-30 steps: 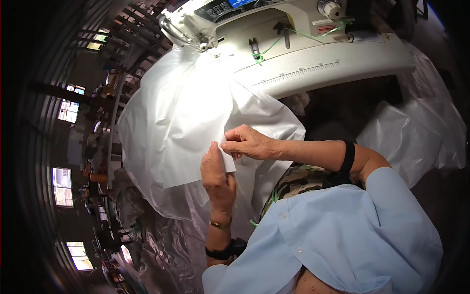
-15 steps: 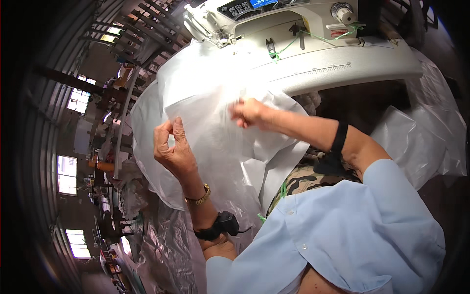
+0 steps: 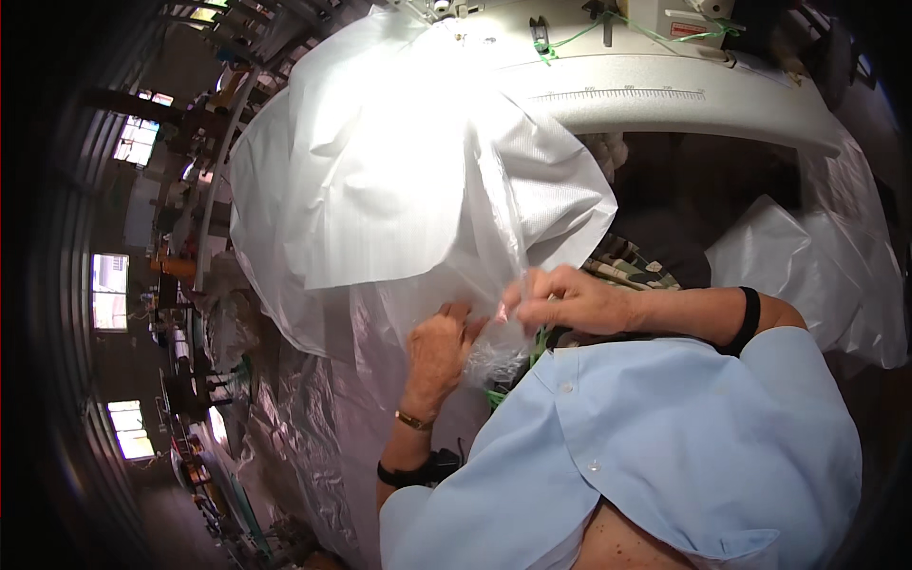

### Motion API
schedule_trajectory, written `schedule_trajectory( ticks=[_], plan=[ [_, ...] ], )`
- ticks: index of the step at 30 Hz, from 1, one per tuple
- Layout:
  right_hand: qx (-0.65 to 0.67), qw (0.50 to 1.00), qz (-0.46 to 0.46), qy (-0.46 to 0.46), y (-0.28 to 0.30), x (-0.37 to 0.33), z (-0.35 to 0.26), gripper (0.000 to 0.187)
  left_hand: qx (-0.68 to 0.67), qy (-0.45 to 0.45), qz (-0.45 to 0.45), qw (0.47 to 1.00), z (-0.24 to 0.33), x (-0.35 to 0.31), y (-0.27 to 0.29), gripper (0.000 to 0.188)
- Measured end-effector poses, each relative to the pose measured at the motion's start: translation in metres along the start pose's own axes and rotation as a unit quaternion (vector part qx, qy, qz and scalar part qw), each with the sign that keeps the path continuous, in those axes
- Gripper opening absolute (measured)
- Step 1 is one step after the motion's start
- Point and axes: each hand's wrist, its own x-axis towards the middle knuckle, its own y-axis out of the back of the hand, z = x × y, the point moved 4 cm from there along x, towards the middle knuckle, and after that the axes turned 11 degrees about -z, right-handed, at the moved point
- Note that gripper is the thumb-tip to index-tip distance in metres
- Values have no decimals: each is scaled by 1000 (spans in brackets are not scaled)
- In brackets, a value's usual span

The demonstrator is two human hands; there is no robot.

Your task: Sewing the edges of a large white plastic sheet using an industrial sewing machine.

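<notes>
Now, the shirt: light blue (image 3: 693,418), smooth and buttoned; its upper edge lies close under the right hand, leaving little room there.
Left hand: near the shirt (image 3: 439,347), at the clear film; its fingertips are blurred and partly lost in the plastic, so I cannot tell whether it grips. A gold-coloured bracelet (image 3: 412,420) circles the wrist.
Right hand: fingers bent and pinched on the film (image 3: 575,299), tips blurred; only a small gap parts the two hands.
Clear film: a narrow, shiny, crinkled strip (image 3: 503,204), running from the right hand up over the white sheet, with a crumpled bunch near the hands; its far end fades into glare.
White sheet: just beyond the hands (image 3: 370,218), finely ribbed, broadly folded; its near edge hangs free, its upper part is washed out.
Dark gap: open space (image 3: 703,180) beyond the camouflage cloth (image 3: 632,266), too dark to make out inside.
Sewing machine: a pale, smooth bed with a rounded edge and ruler marks (image 3: 684,109), the upper body cut off; small clippers (image 3: 540,33) and green thread (image 3: 655,33) lie there.
Room: bright windows (image 3: 109,290) far left, amid dim clutter.
</notes>
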Motion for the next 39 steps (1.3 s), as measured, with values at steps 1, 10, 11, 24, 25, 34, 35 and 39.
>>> schedule_trajectory(
  ticks=[1,10,11,24,25,34,35,39],
  plan=[
    [25,1000,3,-16,3,-2,1,36,130,55,-58,988,-16,-13,-8,25],
    [212,970,-97,-68,4,-3,15,32,262,373,-201,867,-253,-247,3,34],
    [228,964,-113,-70,0,-3,16,30,285,381,-221,851,-287,-286,3,32],
    [182,979,75,-50,22,4,19,22,171,-130,192,958,48,-24,71,34],
    [176,980,82,-51,25,3,20,22,196,-136,223,945,50,-3,66,36],
    [115,989,94,1,21,6,-1,17,105,-151,320,929,38,71,51,9],
    [123,989,76,11,22,4,-5,17,8,-149,298,943,41,68,53,8],
    [139,987,75,38,17,5,-31,13,-168,-134,195,957,30,73,38,10]
  ],
)
